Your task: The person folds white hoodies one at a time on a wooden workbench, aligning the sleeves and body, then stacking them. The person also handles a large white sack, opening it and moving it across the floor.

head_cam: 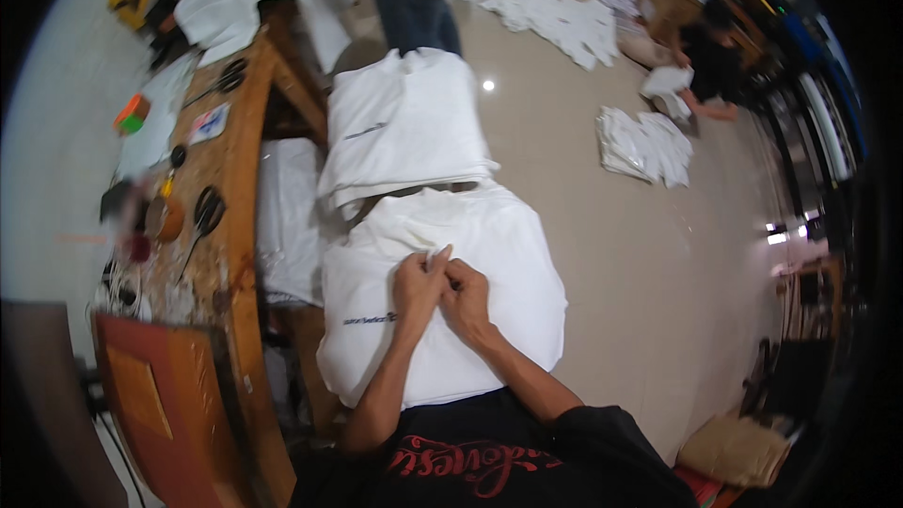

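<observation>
In front of me lies a white collared shirt [494, 226] on a pile of white cloth, with small dark lettering on its chest. My left hand [415, 291] and my right hand [467, 296] meet at the front opening just below the collar. Fingers of both hands pinch the fabric there. What sits between the fingertips is too small to make out. Just beyond, a second stack of white shirts [409, 113] stands close to the first, also with small dark lettering on top.
A wooden workbench [243, 226] runs along my left, bearing black-handled scissors [208, 212] and a tape roll [166, 219]. One person stands beyond the stacks; another sits at right by folded white garments [645, 148]. More white garments [557, 21] lie on the tiled floor [600, 282].
</observation>
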Tool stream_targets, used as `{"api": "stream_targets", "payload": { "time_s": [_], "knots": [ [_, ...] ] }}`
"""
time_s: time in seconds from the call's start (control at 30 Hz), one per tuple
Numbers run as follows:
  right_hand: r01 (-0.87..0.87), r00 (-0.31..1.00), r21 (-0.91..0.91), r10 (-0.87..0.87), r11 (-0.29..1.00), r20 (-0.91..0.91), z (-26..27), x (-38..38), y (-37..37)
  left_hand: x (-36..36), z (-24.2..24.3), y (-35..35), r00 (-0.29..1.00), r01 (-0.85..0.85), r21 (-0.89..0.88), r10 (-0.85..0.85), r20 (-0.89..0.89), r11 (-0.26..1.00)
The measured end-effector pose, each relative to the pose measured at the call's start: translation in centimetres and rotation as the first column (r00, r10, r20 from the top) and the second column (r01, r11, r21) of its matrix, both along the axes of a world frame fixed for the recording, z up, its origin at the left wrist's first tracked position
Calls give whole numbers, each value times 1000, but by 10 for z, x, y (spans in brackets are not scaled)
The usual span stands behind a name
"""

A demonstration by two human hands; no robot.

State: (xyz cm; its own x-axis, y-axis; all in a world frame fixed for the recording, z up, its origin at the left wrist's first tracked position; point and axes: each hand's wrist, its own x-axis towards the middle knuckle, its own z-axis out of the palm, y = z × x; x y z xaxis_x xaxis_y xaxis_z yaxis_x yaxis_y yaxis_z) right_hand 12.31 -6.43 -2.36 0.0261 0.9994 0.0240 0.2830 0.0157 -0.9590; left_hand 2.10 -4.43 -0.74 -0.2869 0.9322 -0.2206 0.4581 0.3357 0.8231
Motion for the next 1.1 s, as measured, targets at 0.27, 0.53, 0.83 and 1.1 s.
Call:
{"api": "stream_targets", "payload": {
  "time_s": [0.27, 0.53, 0.83, 1.1],
  "knots": [
    [37, 984, -49, -45, 998, -170, 17, -6, 1, -8, -1, 13, 999, -19, -148, 24, 32, 989],
    [15, 878, -364, -186, 931, -441, 29, -4, 11, 1, -14, 11, 987, -139, -93, 146, 72, 986],
    [-201, 787, -442, -124, 874, -604, 8, 9, 27, -29, 17, 5, 614, 165, -187, 47, 788, 968],
    [-58, 855, -374, -148, 926, -497, 21, 32, 15, -23, -22, 9, 985, -142, 322, 101, 142, 936]
  ]
}}
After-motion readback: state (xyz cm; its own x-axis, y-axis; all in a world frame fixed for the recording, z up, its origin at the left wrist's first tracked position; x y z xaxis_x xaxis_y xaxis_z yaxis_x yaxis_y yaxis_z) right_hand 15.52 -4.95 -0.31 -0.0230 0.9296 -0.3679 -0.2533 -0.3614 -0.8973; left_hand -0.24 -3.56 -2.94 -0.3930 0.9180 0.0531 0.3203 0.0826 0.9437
